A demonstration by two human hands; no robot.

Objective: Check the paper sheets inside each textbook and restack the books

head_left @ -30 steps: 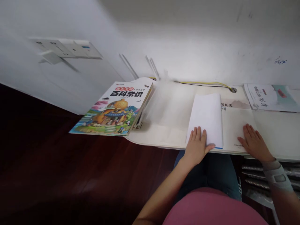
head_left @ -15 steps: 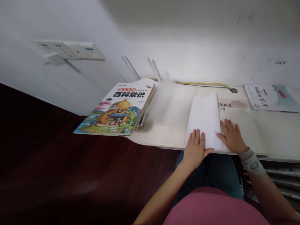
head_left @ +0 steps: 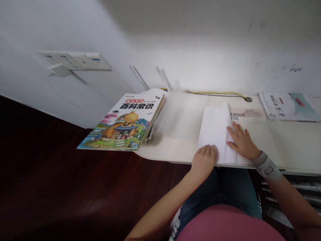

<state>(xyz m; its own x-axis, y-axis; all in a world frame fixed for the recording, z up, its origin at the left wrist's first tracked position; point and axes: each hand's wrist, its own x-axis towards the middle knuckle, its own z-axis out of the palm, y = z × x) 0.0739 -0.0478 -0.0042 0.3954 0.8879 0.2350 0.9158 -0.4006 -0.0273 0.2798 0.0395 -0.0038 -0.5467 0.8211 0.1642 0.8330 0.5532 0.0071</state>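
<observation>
A white sheet of paper (head_left: pixel 213 129) lies folded over the left side of a pale book (head_left: pixel 255 129) on the white desk (head_left: pixel 296 147). My left hand (head_left: pixel 204 160) rests at the desk's front edge on the paper's near left corner, fingers curled. My right hand (head_left: pixel 242 142) lies flat on the paper's right edge where it meets the book cover, fingers apart. A grey band wraps my right wrist.
A colourful picture book (head_left: pixel 122 124) tops a stack that juts over the desk's left end. A booklet (head_left: pixel 288 107) lies at the far right. A yellow cable (head_left: pixel 218 93) runs along the wall into a desk hole. Wall sockets (head_left: pixel 75 60) sit at left, dark wooden floor below.
My right hand slid left from the book's right part onto the paper's right edge. My left hand drew back to the front edge and curled. The paper's top edge lifted slightly.
</observation>
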